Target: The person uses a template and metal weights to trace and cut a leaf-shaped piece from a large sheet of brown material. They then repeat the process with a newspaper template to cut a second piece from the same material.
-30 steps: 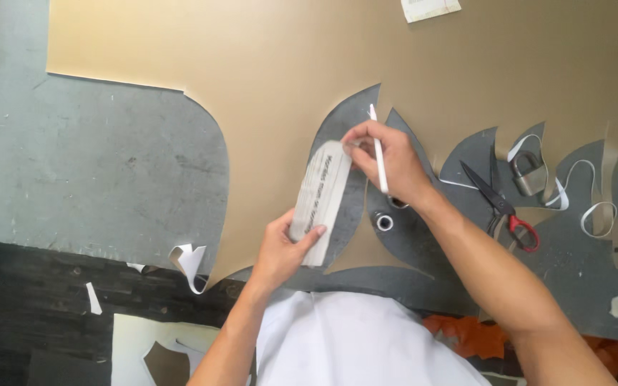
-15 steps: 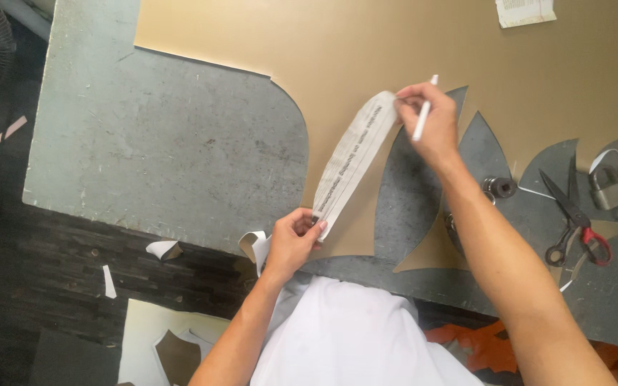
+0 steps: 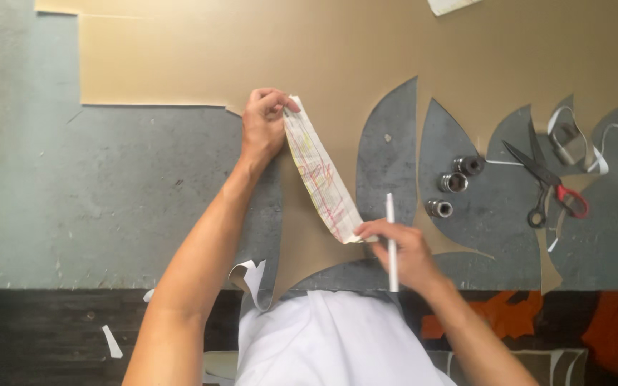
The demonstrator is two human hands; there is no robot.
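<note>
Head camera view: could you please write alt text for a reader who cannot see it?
Seen from above, a person's left hand and right hand hold the two ends of a leaf-shaped paper template on a tan sheet; the right hand also grips a white pen. Scissors and three metal sockets lie to the right.

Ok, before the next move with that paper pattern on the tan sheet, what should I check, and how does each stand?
1. Left hand pinches the top end of the pattern: ok.
2. Right hand holds the bottom end down: ok.
3. White pen in the right hand's grip: ok.
4. Pattern lies flat on the tan sheet: cannot tell, the top end looks lifted.
5. Pattern sits wholly on uncut sheet: ok, though the bottom end is near a cutout.
6. Scissors and three metal sockets lie apart from the pattern: ok.
</note>
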